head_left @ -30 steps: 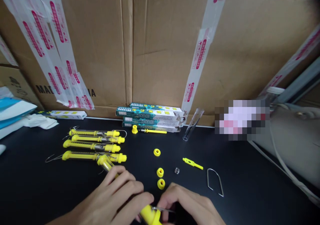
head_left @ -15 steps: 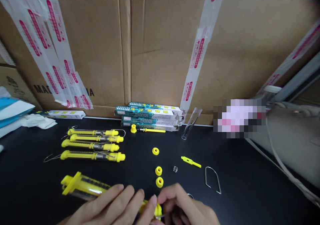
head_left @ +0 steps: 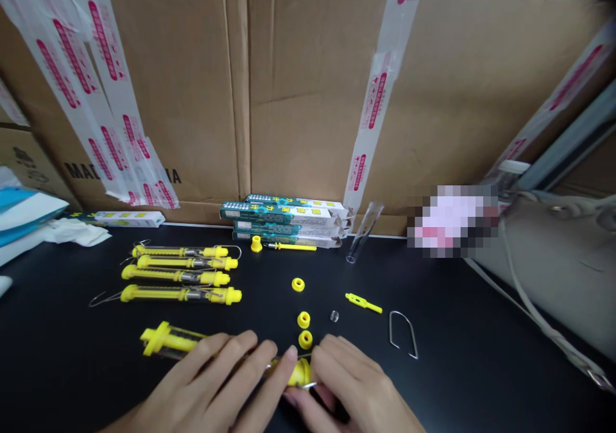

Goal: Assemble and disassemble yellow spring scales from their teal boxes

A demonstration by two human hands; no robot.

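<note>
A yellow and clear spring scale [head_left: 178,341] lies slanted under my left hand [head_left: 219,378], whose fingers are wrapped over its middle. From the right end of the scale, a bent metal wire hook [head_left: 306,386] sticks out. My right hand [head_left: 359,382] is closed at that end, its thumb and fingers pinching the wire. The fingers hide much of the scale's body and part of the wire. Just beyond my hands sit several yellow ring caps [head_left: 305,340].
Several slim spring scales [head_left: 180,294] lie in a row at left. To the right are a small clear ring [head_left: 334,316], a yellow slotted rod [head_left: 364,303] and a bent wire [head_left: 404,335]. Printed boxes [head_left: 283,215] and a clear tube [head_left: 364,233] stand before the cardboard [head_left: 308,99].
The spring scale has shifted right and a little away from me, now lying flatter. My right hand has turned over the wire, its fingers closer to the scale's end. The view has moved slightly.
</note>
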